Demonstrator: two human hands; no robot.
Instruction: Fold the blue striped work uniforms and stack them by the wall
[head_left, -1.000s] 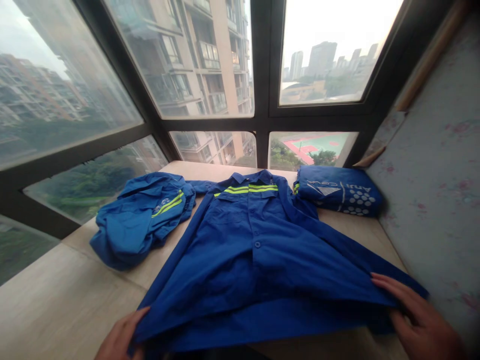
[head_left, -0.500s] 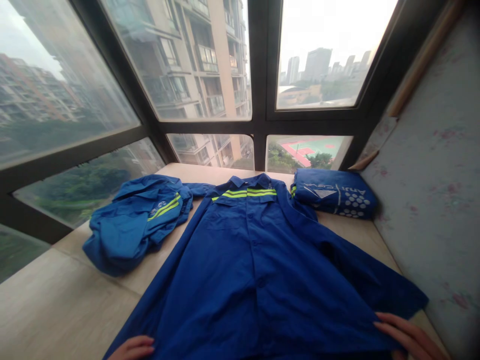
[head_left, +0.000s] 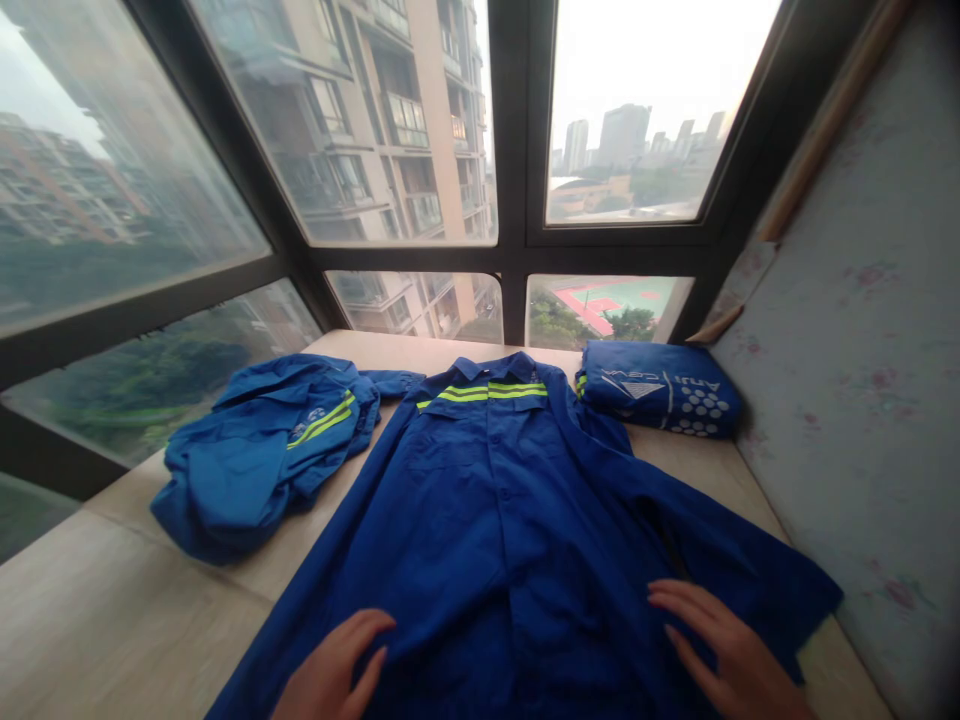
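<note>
A blue work shirt with yellow-green reflective stripes lies front side up, collar toward the window and buttons down its middle. Over its lower left part is my left hand, thumb and fingers apart, holding nothing. My right hand is at the lower right of the shirt, near the sleeve, its fingers also apart and free. Whether the fingertips touch the cloth I cannot tell. The right sleeve spreads out toward the wall; the shirt's bottom hem runs out of view.
On the left of the pale ledge rests a crumpled blue garment with similar stripes. A folded blue bundle with white print sits by the flowered wall. Dark window frames border the ledge behind.
Both hands have moved inward and farther up over the shirt from its lower side edges. The view has shifted slightly; the garments lie much as before.
</note>
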